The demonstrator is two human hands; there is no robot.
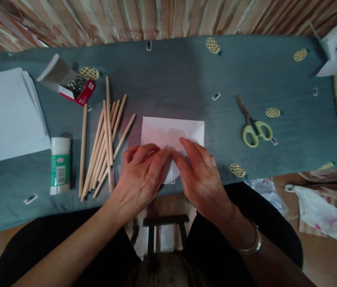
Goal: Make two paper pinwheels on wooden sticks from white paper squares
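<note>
Paper is lying flat on the desk, just ahead of both hands, its long edge running left to right. Left hand and right hand are pressing its near fold, equally close, fingertips almost meeting.

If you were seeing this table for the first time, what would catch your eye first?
First, the left hand and right hand pressing together on a folded white paper sheet at the near edge of the grey-blue pineapple-print cloth. Next, the bundle of pale wooden sticks just left of them, and the green-handled scissors lying to the right.
</note>
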